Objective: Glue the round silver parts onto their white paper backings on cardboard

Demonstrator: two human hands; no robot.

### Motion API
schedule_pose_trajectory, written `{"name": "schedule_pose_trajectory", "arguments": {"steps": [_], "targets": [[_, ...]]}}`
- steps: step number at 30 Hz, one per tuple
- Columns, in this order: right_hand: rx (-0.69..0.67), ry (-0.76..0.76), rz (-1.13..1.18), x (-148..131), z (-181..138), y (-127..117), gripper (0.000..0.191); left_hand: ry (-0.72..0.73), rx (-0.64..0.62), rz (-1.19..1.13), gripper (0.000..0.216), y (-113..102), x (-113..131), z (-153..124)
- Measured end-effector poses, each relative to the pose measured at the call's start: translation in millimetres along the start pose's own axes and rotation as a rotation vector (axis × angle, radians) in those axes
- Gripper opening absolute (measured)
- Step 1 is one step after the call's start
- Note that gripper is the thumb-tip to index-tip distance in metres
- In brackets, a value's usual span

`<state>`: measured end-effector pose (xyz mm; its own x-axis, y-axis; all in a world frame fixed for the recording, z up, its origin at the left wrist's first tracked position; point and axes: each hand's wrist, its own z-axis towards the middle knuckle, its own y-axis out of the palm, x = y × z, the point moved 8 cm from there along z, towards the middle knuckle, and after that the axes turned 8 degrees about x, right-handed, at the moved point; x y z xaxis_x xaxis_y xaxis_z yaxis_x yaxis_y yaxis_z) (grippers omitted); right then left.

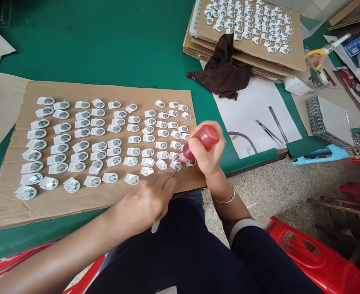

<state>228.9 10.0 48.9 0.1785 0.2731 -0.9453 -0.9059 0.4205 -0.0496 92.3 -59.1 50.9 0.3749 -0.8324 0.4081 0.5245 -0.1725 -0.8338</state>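
Note:
My right hand (212, 149) is closed round a small red squeeze bottle (202, 142), tilted with its nozzle down at the near right part of a cardboard sheet (85, 201). Rows of small white tabs with round silvery discs (72, 185) lie on the sheet. My left hand (149, 196) is closed on a slim tool (156, 226); its pale end sticks out below the palm. The thin tip is at a disc (176, 165) beside the nozzle. Most of the tool is hidden by my fingers, so its kind is unclear.
At the back right, stacked cardboard (278, 67) carries more disc tabs, with a dark brown cloth (223, 73) against it. Tweezers (270, 132) and a ruler (278, 123) lie on white paper (244, 110). A spiral notebook (334, 118) is farther right. A red plastic stool (321, 257) stands below.

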Motion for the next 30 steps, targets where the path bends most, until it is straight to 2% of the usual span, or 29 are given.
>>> {"name": "schedule_pose_trajectory", "arguments": {"steps": [4,7,21,30], "targets": [[-0.089,-0.056,-0.050,-6,-3,8,0.029,0.127,0.054,0.225,0.021,3,17,2],[-0.116,-0.080,-0.055,-7,-4,10,0.030,0.156,0.071,0.294,0.017,7,22,1],[-0.165,-0.174,-0.123,-14,-6,16,0.027,0.148,0.051,0.313,0.017,10,22,-1],[-0.137,-0.198,-0.122,-14,-5,15,0.028,0.151,0.060,0.330,0.012,11,21,-2]]}}
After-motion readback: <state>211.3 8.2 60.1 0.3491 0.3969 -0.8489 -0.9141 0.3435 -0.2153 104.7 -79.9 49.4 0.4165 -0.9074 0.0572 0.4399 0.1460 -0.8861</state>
